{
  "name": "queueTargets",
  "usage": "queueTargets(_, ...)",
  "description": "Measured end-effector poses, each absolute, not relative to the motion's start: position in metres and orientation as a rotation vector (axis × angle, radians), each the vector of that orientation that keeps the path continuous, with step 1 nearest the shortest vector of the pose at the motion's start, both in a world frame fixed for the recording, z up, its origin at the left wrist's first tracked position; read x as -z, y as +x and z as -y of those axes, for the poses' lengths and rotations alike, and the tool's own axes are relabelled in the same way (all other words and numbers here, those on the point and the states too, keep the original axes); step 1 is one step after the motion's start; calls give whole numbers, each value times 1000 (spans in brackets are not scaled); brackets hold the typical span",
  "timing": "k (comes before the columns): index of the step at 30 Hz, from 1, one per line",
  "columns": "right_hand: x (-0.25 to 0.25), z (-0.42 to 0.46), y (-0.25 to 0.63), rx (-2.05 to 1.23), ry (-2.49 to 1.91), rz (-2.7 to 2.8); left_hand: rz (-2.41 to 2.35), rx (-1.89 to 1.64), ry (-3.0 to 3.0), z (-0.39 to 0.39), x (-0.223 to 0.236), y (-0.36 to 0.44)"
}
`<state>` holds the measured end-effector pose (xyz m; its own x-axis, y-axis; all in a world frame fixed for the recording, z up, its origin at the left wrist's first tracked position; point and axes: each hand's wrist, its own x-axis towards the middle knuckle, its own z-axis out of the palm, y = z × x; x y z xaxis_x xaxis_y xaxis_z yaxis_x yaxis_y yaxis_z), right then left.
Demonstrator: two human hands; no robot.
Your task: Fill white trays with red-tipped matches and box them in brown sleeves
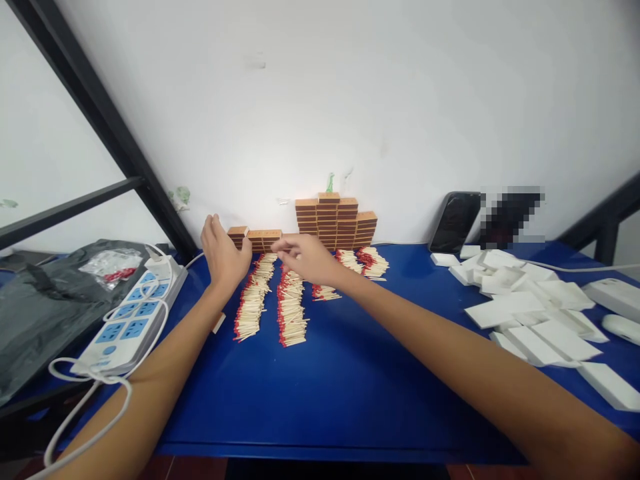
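The fingers (pixel 210 230) of the left hand (pixel 225 260) are open near brown matchboxes (pixel 265 239). The right hand (pixel 313 260) has curled fingers; I can't tell if they hold anything. Two long rows of matches (pixel 293 310) lie on the blue surface (pixel 350 393).

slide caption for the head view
Left hand and right hand near opposite ends of a matchbox row, behind matches on a blue table.

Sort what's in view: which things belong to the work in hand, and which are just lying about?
Likely part of the work:
low matchbox row, near left hand and right hand
matchbox stack
matchsticks
white trays, probably

Apparently lying about:
power strip
dark bag
dark phone
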<state>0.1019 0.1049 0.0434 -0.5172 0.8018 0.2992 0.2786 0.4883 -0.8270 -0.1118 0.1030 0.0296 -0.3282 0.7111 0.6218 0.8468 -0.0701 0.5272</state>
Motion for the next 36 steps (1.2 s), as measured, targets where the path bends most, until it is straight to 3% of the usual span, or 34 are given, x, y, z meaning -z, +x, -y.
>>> queueTargets(4,-50,-90,184,-455,-852,2176,1495,1238,-1960,-84,-45,-93)
queueTargets(9,-58,-105,323,-73,-1485,2170,939,839,-2439,-50,-57,-55)
queueTargets(14,-51,-126,402,158,-2108,1952,769,673,-2653,-21,-40,-20)
queueTargets(20,-30,-131,387,64,-2201,2023,599,557,-2524,-22,-21,-21)
queueTargets(25,-46,-119,368,-56,-2156,2147,556,612,-2453,-24,-25,-22)
queueTargets(30,-62,-71,307,-440,-1709,2413,567,626,-2435,-16,-29,-18)
queueTargets(36,-40,-35,238,-896,-1171,2391,616,597,-2525,-8,-23,-10)
